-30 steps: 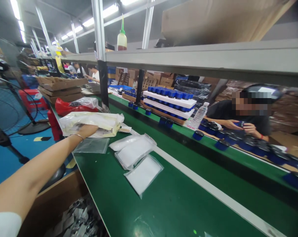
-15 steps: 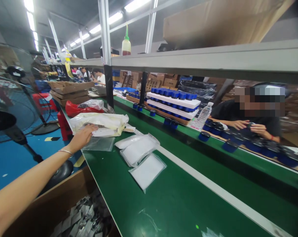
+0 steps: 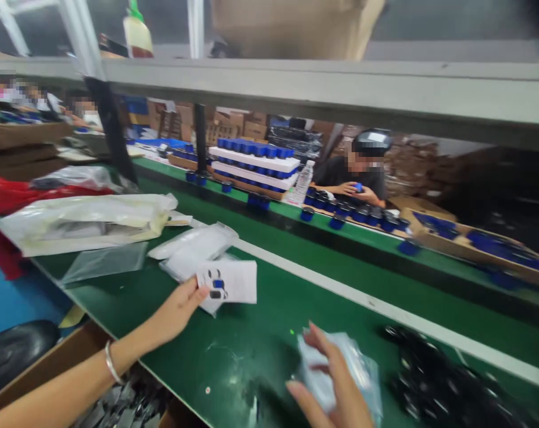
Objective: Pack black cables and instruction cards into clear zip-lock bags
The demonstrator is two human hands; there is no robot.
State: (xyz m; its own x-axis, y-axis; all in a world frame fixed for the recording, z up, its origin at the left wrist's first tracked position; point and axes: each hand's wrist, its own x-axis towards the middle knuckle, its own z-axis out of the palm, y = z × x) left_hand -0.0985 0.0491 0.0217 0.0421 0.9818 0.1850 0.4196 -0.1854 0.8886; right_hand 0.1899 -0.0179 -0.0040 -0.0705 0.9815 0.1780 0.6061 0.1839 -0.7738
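Note:
My left hand pinches the corner of a white printed card and holds it just above the green conveyor belt, over a few clear plastic pouches. Lower right, my right hand is closed round a clear plastic bag with something white in it. A blurred heap of black parts lies on the belt just right of that hand.
A large cream plastic bag and an empty clear pouch lie at the left. A cardboard box of grey parts stands below the belt edge. Across the belt a person handles blue caps beside stacked white trays.
My left hand has drawn back from the cream bag and now holds a white card over the pouches. My right hand has come into view with a plastic bag. The view has swung right.

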